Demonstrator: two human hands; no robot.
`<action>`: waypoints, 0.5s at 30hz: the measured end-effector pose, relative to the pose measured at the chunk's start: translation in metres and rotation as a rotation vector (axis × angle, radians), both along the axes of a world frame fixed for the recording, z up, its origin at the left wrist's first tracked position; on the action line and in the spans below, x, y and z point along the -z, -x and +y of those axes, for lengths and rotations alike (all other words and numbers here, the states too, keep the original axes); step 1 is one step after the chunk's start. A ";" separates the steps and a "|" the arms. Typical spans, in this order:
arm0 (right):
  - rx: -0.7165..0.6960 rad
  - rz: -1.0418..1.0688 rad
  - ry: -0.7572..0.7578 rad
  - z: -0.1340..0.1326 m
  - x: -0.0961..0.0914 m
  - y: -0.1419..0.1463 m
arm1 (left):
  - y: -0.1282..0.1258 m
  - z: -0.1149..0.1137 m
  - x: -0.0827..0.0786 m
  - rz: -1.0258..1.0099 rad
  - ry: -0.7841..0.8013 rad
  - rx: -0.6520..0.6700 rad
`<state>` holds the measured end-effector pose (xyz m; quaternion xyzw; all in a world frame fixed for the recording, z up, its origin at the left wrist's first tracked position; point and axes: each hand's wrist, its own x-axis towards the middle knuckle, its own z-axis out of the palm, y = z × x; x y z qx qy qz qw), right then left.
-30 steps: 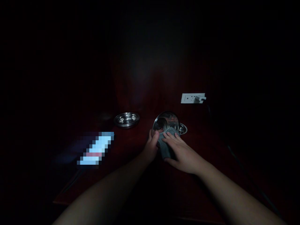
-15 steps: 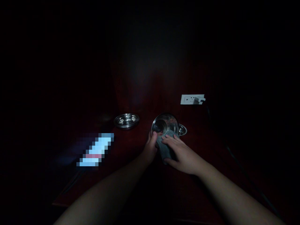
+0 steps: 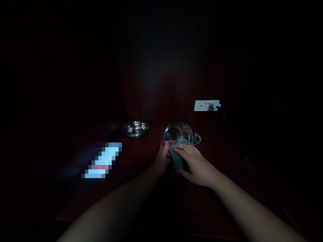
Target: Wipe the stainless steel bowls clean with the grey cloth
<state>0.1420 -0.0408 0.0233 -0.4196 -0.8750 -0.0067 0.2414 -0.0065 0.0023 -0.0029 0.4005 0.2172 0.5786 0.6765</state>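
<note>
A shiny steel bowl (image 3: 185,130) is tilted with its mouth towards me. My left hand (image 3: 162,158) grips its lower left rim, the thumb over the edge. Against the near rim, my right hand (image 3: 194,163) presses a grey-green cloth (image 3: 178,163), its fingers bent over the fabric and part of the cloth hanging down. Behind the bowl, to the right, a smaller steel dish (image 3: 197,138) shows only in part. Further left, a low stack of steel bowls (image 3: 136,129) rests on the dark red table.
A lit, pixelated screen (image 3: 103,161) lies at the left, with thin cables (image 3: 77,195) near it. On the back wall is a white socket plate (image 3: 202,105) with a plug (image 3: 214,106) in it. A dark cord (image 3: 264,186) runs along the right side. Most surroundings are very dark.
The bowl has turned very slightly in my hands, and the cloth has shifted a little along its rim. Both hands keep nearly the same place.
</note>
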 end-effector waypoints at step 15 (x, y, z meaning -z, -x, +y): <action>-0.003 -0.006 -0.009 -0.002 -0.003 0.002 | -0.002 -0.004 -0.005 -0.016 -0.044 0.010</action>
